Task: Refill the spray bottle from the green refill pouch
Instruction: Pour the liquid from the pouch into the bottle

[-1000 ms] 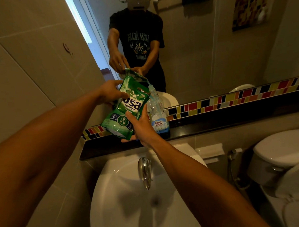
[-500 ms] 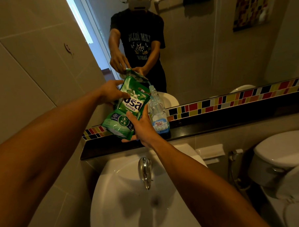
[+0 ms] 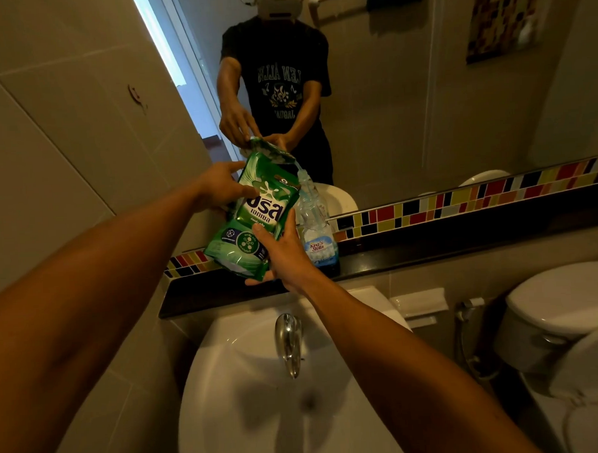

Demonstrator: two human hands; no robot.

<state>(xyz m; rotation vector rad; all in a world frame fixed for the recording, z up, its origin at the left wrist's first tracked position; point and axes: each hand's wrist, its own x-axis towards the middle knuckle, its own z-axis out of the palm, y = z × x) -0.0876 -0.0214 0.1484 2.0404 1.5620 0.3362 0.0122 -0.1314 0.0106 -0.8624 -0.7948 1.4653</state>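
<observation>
both hands, left hand and right hand, clasp the tilted green refill pouch, fingers pressed on it, over the spray bottle on the ledge. keep spout on neck; squeeze slowly.

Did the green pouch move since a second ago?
No. The pouch stays tipped over the bottle on the shelf, held by the left hand and right hand.

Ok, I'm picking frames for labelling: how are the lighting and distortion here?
Head view: dim and warm, with daylight only in the mirrored doorway; wide-angle stretch enlarges the forearms at the edges; the green refill pouch and spray bottle stay readable.
</observation>
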